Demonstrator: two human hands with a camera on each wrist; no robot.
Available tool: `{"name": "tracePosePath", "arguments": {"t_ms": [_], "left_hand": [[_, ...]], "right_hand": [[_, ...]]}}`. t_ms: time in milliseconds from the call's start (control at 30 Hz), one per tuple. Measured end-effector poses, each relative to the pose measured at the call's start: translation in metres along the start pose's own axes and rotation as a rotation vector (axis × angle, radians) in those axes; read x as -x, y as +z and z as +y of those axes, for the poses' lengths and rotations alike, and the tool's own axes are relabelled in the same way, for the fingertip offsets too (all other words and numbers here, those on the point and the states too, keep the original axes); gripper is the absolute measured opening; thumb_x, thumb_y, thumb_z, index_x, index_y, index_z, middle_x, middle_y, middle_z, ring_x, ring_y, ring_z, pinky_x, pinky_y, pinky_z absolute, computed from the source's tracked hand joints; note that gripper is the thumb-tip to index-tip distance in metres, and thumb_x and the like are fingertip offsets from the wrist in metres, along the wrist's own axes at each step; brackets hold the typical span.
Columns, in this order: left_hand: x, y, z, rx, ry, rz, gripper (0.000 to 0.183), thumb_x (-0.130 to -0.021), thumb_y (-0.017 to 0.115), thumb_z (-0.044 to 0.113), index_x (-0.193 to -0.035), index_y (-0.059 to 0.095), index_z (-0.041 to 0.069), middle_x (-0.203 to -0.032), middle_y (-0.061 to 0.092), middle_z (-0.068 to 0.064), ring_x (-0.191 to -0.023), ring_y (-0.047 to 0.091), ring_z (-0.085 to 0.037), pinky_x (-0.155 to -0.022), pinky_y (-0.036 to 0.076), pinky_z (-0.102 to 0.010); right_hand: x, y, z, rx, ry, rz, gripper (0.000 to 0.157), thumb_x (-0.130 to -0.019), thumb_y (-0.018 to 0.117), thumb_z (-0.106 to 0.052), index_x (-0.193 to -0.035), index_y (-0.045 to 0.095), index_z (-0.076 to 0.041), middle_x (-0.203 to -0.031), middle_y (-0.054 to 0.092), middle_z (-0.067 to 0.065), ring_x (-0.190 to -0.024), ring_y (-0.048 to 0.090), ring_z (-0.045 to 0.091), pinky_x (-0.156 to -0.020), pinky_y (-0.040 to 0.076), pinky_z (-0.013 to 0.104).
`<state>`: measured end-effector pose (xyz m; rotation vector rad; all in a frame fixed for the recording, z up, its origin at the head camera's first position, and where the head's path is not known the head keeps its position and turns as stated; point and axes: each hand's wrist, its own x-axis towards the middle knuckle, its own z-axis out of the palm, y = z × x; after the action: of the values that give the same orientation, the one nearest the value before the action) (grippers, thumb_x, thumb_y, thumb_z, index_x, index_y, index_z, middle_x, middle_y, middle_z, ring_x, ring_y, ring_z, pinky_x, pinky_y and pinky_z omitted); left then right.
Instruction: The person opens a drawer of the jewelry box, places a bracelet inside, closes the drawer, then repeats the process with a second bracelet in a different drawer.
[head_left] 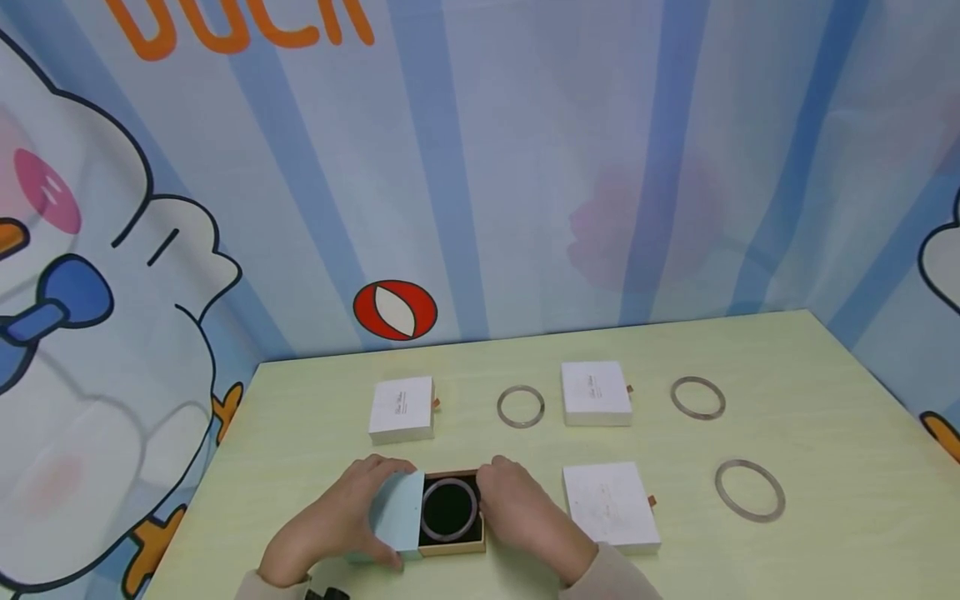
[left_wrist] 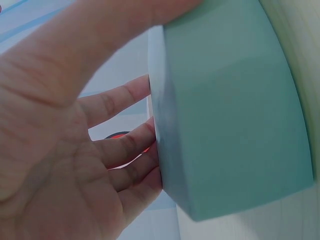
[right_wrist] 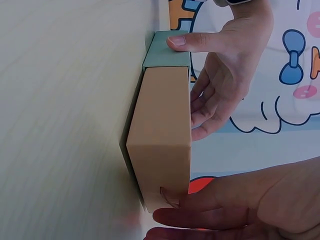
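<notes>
Near the front of the pale surface, I see the left hand's grip, thumb and fingers round a teal sleeve, and the right hand's grip pinching the small tab at the drawer's outer end. Partly out of the sleeve, the drawer bares a grey bangle lying against black lining.

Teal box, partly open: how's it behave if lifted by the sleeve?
Probably stiff: the teal sleeve keeps flat faces and crisp edges in the left hand. The brown tray sits partway out, so it could slide further if tilted. The ring lies uncovered in it and may shift or drop out if tipped.
</notes>
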<state>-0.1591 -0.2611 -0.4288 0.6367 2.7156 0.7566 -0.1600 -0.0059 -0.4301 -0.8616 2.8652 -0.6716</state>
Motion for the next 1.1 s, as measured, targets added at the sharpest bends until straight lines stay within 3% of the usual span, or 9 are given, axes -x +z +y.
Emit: {"name": "tracePosePath", "arguments": {"t_ms": [133, 500, 833, 1100], "left_hand": [[0.0000, -0.0004, 0.0003, -0.002, 0.003, 0.000, 0.100, -0.051, 0.101, 0.036, -0.134, 0.053, 0.009, -0.126, 0.053, -0.008, -0.111, 0.046, -0.029, -0.091, 0.046, -0.054], [-0.0008, -0.0008, 0.0027, -0.008, -0.025, -0.003, 0.100, -0.051, 0.101, 0.036, -0.135, 0.053, 0.012, -0.127, 0.053, -0.009, -0.113, 0.046, -0.030, -0.092, 0.046, -0.054], [-0.0019, 0.0001, 0.0046, -0.001, -0.103, -0.024, 0.098, -0.051, 0.101, 0.036, -0.135, 0.054, 0.015, -0.130, 0.052, -0.009, -0.113, 0.045, -0.029, -0.095, 0.045, -0.055], [-0.0019, -0.0001, 0.0069, 0.007, -0.098, -0.022, 0.097, -0.051, 0.101, 0.034, -0.134, 0.054, 0.015, -0.129, 0.053, -0.009, -0.113, 0.045, -0.029, -0.094, 0.045, -0.055]], "right_hand": [[0.0011, 0.0018, 0.0019, 0.008, -0.041, 0.004, 0.018, -0.090, 0.066, 0.000, -0.074, 0.058, -0.001, -0.069, 0.048, 0.005, -0.065, 0.045, 0.018, -0.058, 0.043, 0.031], [-0.0004, 0.0011, 0.0045, -0.023, -0.038, -0.029, 0.018, -0.092, 0.060, 0.004, -0.074, 0.058, -0.001, -0.068, 0.049, 0.006, -0.062, 0.043, 0.017, -0.055, 0.042, 0.030], [-0.0052, 0.0016, 0.0061, -0.070, 0.035, -0.063, 0.016, -0.093, 0.057, 0.005, -0.078, 0.060, -0.001, -0.071, 0.053, 0.006, -0.064, 0.047, 0.017, -0.058, 0.045, 0.031], [-0.0064, 0.0015, 0.0068, -0.075, 0.037, -0.072, 0.018, -0.092, 0.057, 0.006, -0.075, 0.058, -0.002, -0.071, 0.052, 0.005, -0.064, 0.046, 0.017, -0.058, 0.045, 0.030]]}}
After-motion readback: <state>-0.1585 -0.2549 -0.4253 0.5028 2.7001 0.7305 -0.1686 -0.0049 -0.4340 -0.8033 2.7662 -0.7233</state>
